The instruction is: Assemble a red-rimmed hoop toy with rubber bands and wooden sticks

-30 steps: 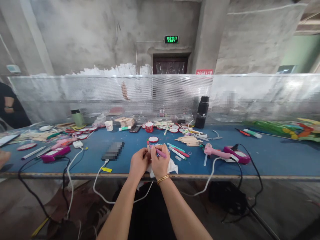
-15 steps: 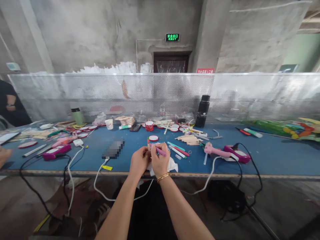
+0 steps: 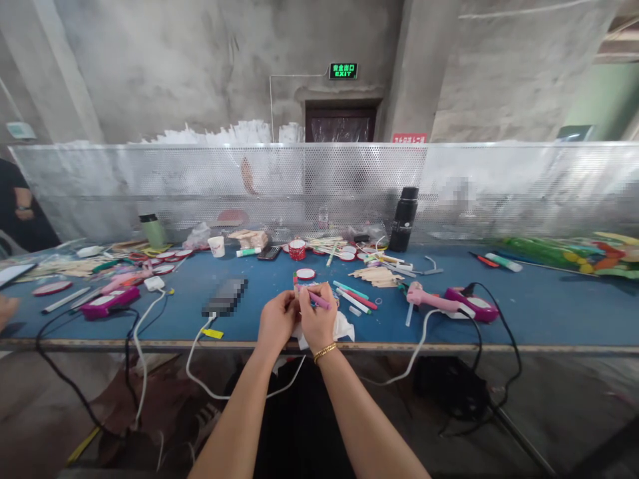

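Observation:
My right hand (image 3: pixel 317 315) is closed around a purple marker pen (image 3: pixel 319 301), its back end slanting down to the right. Close beside it, my left hand (image 3: pixel 277 320) pinches a small flat stick (image 3: pixel 295 282) with green and red colouring near its upper end; the lower part is hidden behind my fingers. A crumpled white tissue (image 3: pixel 343 327) lies under and beside my right hand. Several markers, among them a red marker (image 3: pixel 360 299), rest just right of my hands. A round white lid with a red rim (image 3: pixel 305 273) lies beyond my fingertips.
A phone (image 3: pixel 224 297) on a white cable lies left of my hands. Wooden sticks (image 3: pixel 378 276), a pink glue gun (image 3: pixel 432 299) and a black bottle (image 3: pixel 404 219) are to the right. A paper cup (image 3: pixel 216 247) stands behind. Another person's hand (image 3: pixel 8 310) shows at far left.
The view has shifted very slightly. Both hands keep nearly the same pose with the marker and the stick; no clear movement of either shows.

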Available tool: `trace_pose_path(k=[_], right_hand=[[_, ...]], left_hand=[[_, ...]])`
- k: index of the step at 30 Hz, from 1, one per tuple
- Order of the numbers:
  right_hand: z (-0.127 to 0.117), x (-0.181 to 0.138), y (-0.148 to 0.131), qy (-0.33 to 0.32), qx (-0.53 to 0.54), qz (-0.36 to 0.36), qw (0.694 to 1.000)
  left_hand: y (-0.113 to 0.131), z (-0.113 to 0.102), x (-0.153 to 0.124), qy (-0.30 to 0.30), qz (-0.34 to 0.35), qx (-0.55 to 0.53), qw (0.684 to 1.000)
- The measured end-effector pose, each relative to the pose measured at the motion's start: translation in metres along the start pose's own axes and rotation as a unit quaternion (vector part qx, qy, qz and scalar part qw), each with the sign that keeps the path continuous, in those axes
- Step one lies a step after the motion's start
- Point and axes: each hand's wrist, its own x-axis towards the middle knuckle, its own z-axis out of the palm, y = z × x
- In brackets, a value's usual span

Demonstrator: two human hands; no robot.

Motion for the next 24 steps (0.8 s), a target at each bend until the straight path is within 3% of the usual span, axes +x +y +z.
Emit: trace_pose_path(k=[7, 13, 19, 24], right_hand=[[-0.0012, 0.0004, -0.0009, 0.036, -0.017, 0.006, 0.999], [-0.001, 0.0003, -0.0025, -0.001, 0.001, 0.008, 1.0], [-0.0008, 0.0008, -0.0027, 0.036, -0.007, 0.009, 0.999], [-0.0012, 0.0003, -0.0048, 0.009, 0.008, 0.003, 1.0]], left_hand=[[0.0006, -0.0008, -0.0003, 0.001, -0.001, -0.004, 1.0], [0.0039, -0.0006, -0.002, 0.002, -0.006, -0.013, 1.0], [0.006, -0.0012, -0.002, 0.001, -0.008, -0.008, 1.0], [0.0056, -0.0014, -0.0021, 0.004, -0.005, 0.002, 1.0]])
